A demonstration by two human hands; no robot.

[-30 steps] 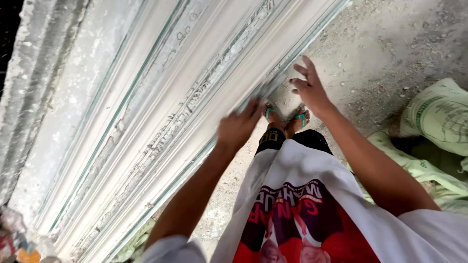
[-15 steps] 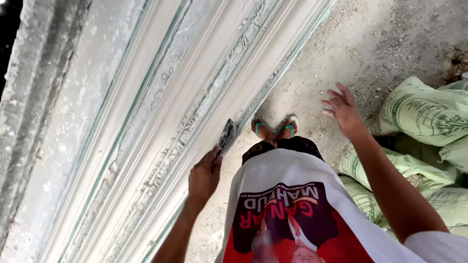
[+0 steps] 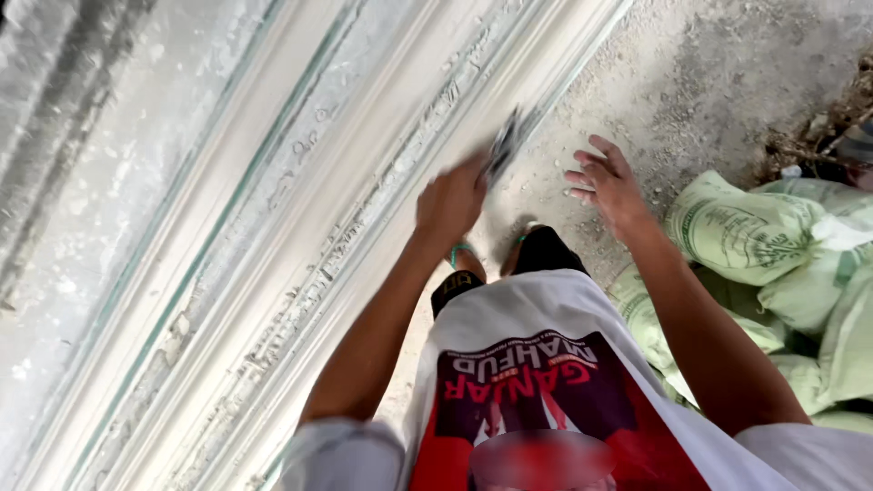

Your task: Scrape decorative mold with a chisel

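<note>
Left hand (image 3: 452, 202) now sits higher along the white moulded frame (image 3: 273, 273) than half a second ago, fingers closed around a dark, blurred tool (image 3: 503, 144). Tool juts from the fist toward 1 o'clock, its tip against the frame's lower edge; its kind cannot be told. Right hand (image 3: 607, 185) has drawn in closer, at 3 o'clock from the tool, fingers spread, holding nothing, above the gritty ground (image 3: 709, 82). Green sacks (image 3: 773, 245) lie at 4 o'clock of that hand.
</note>
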